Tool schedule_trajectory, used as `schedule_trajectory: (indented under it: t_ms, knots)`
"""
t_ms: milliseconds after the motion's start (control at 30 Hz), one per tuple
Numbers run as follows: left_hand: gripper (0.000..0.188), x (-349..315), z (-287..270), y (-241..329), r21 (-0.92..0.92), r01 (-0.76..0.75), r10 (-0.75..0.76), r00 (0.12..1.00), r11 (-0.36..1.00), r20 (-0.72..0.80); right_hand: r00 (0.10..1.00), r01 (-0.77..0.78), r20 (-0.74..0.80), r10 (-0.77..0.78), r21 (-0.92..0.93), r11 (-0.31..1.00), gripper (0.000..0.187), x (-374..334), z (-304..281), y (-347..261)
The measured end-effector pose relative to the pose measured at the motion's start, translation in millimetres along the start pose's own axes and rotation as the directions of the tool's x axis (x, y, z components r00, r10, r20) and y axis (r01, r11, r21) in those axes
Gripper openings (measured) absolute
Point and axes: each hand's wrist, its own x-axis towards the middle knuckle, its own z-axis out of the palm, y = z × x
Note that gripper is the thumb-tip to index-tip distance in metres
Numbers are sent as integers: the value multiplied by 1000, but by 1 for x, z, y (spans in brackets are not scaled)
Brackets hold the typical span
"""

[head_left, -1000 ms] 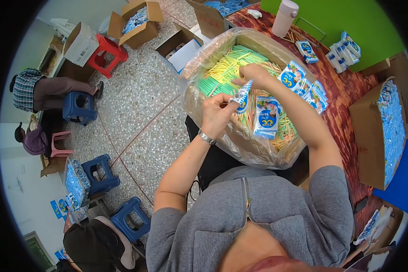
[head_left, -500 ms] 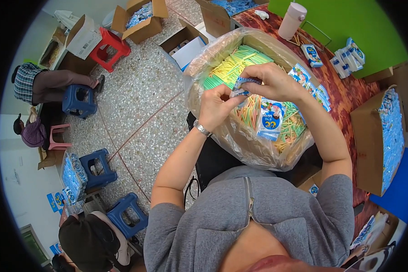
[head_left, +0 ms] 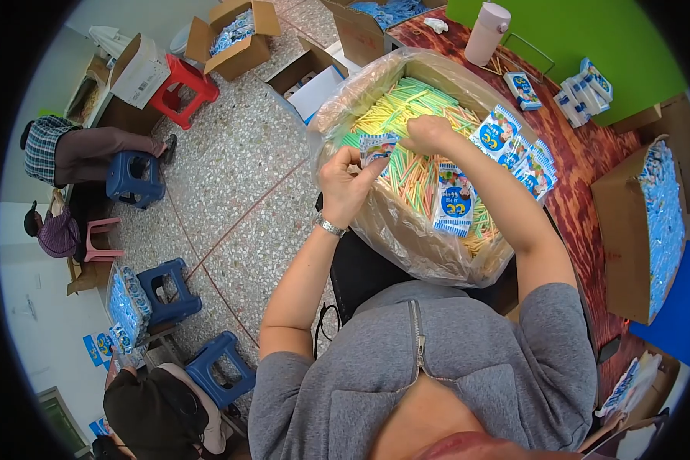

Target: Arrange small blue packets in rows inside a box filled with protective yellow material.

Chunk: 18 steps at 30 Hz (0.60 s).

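My left hand (head_left: 343, 182) pinches a small blue-and-white printed packet (head_left: 377, 146) over the left part of a box lined with a clear plastic bag (head_left: 399, 249). Thin pastel sticks (head_left: 410, 172), yellow, green and orange, fill the box. Just right of the held packet, my right hand (head_left: 431, 135) is above the sticks with its fingers curled together; what they hold, if anything, is hidden. Below that hand a similar packet (head_left: 454, 201) lies on the sticks. Several more packets (head_left: 500, 132) lie along the box's right side.
On the red-patterned table stand a pink bottle (head_left: 487, 34) and stacked packets (head_left: 583, 96). A carton of blue packets (head_left: 636, 238) stands at the right. Open cartons (head_left: 238, 42), a red stool (head_left: 182, 92) and blue stools (head_left: 218, 368) are on the floor. Other people sit at left.
My hands have come apart. The left hand has shifted slightly left, keeping the packet, which now shows its printed face; the right hand has moved off the packet.
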Motion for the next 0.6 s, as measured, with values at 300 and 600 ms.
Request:
schedule_trajectory:
  t_ms: [300, 600]
  knots:
    - [28, 1, 2, 0, 1, 37, -37, 999, 999, 14, 986, 50, -161, -52, -12, 999, 30, -17, -9, 16]
    - [31, 4, 10, 23, 345, -220, 223, 974, 912, 32, 923, 366, -69, -379, 462, 808, 28, -100, -117, 12]
